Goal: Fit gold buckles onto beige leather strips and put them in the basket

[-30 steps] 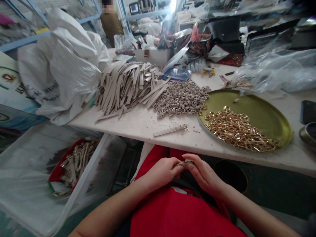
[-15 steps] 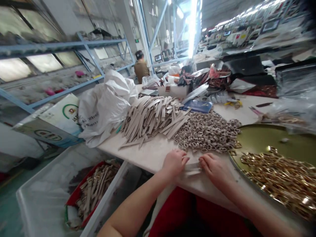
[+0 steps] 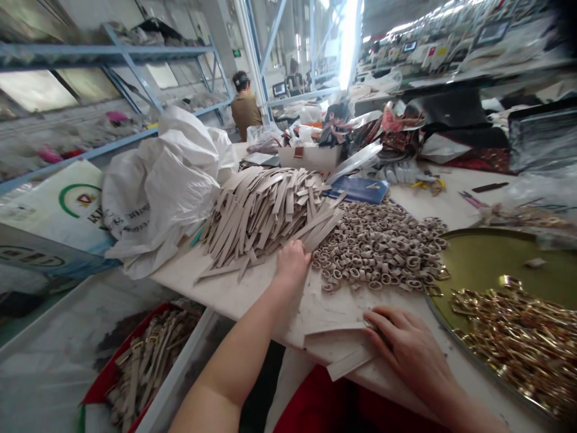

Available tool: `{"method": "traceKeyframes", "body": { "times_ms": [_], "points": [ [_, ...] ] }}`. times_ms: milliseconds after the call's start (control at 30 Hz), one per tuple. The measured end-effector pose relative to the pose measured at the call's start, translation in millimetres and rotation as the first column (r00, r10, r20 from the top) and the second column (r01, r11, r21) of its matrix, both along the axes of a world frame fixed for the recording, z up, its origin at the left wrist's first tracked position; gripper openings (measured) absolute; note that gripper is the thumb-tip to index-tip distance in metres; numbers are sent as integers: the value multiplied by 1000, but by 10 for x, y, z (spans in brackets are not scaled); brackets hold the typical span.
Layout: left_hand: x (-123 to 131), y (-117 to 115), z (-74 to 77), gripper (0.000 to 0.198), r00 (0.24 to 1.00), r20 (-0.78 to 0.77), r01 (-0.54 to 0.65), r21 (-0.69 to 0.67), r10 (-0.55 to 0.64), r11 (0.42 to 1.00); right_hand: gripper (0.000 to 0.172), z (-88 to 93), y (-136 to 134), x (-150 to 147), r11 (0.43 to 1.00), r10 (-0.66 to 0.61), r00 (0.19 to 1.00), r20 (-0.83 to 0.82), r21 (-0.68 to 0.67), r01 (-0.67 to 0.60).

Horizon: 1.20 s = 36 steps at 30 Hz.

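My right hand [image 3: 408,343] is closed on a grey-beige leather strap [image 3: 336,329] near the front edge of the table. Two flat lengths stick out to the left from under the fingers; whether they are one folded piece is hidden. A small shiny bit shows at the fingertips. My left hand [image 3: 293,260] reaches to the near side of a heap of similar straps [image 3: 256,210]. Its fingers are curled against the lower strap ends, and what lies inside them is hidden. Right of it spreads a pile of small strap loops [image 3: 383,246].
A round olive tray [image 3: 487,249] with gold buckles [image 3: 518,331] stands at the right. Below left, a red-rimmed container [image 3: 97,379] holds straps with buckles. A white sack [image 3: 166,186], a blue booklet [image 3: 358,189] and scissors [image 3: 471,199] lie around. A person [image 3: 246,111] is farther back.
My left hand has left the spot beside my right hand and moved forward and left to the strap heap. My right hand keeps the strap, whose two lengths now show plainly. The view has shifted.
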<state>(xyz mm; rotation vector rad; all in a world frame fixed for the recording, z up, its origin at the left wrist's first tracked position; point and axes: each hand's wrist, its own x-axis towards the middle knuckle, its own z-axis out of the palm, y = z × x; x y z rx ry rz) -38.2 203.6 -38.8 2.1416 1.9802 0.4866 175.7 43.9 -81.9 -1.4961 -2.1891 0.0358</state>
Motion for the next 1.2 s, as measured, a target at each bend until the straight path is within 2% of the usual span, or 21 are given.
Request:
{"method": "traceKeyframes", "body": {
  "times_ms": [67, 133, 267, 333, 400, 467, 533, 600, 667, 767, 833, 1000, 1033, 1100, 1133, 1200],
  "points": [
    [-43, -69, 27, 8, 999, 42, -5, 17, 4, 1000, 31, 11, -1, -13, 1000, -12, 1000, -6, -7, 12],
    [-79, -190, 135, 9, 996, 91, -1, 59, -5, 998, 33, 25, -4, -19, 999, -30, 999, -31, 8, 31],
    [-94, -656, 581, 9, 964, 246, 30, 265, -98, 964, 34, 92, -22, 39, 994, -70, 990, -126, 74, 80],
    [-91, -968, 831, 15, 884, 414, 33, 412, -219, 911, 32, 161, -28, 94, 989, -84, 982, -170, 102, 103],
    [-92, -1264, 1017, 20, 830, 500, 28, 407, -249, 913, 29, 252, -10, 135, 985, -100, 978, -181, 119, 123],
    [-91, -1495, 1096, 24, 836, 506, 74, 283, -215, 956, 26, 348, 44, 135, 988, -109, 986, -130, 92, 122],
    [-83, -1635, 1058, 25, 822, 523, 190, 120, -225, 974, 25, 426, 137, 85, 995, -100, 995, -26, 22, 101],
    [-65, -1696, 928, 20, 758, 610, 312, -30, -230, 949, 24, 469, 259, 0, 997, -67, 995, 68, -43, 70],
    [-38, -1710, 754, 17, 683, 714, 365, -152, -153, 919, 22, 473, 388, -92, 996, -29, 992, 119, -79, 38],
    [17, -1706, 509, 31, 584, 811, 372, -308, 37, 876, 18, 437, 549, -183, 993, 18, 987, 160, -122, 1],
    [62, -1697, 398, 29, 531, 834, 369, -388, 151, 845, 15, 415, 622, -195, 989, 40, 985, 170, -150, -14],
    [165, -1630, 297, 13, 425, 833, 353, -513, 354, 783, 8, 424, 684, -124, 977, 51, 990, 130, -211, -22],
    [181, -1614, 294, 13, 401, 833, 358, -525, 381, 772, 7, 434, 666, -108, 973, 37, 997, 66, -228, -21],
    [209, -1589, 292, 14, 353, 838, 378, -535, 417, 756, 10, 459, 593, -91, 953, -26, 977, -214, -300, -40],
    [224, -1583, 289, 14, 328, 843, 391, -532, 427, 751, 15, 473, 538, -91, 933, -83, 916, -392, -354, -67],
    [260, -1579, 281, 18, 268, 857, 414, -514, 439, 751, 27, 503, 409, -111, 872, -238, 704, -669, -466, -149]
  ]
}}
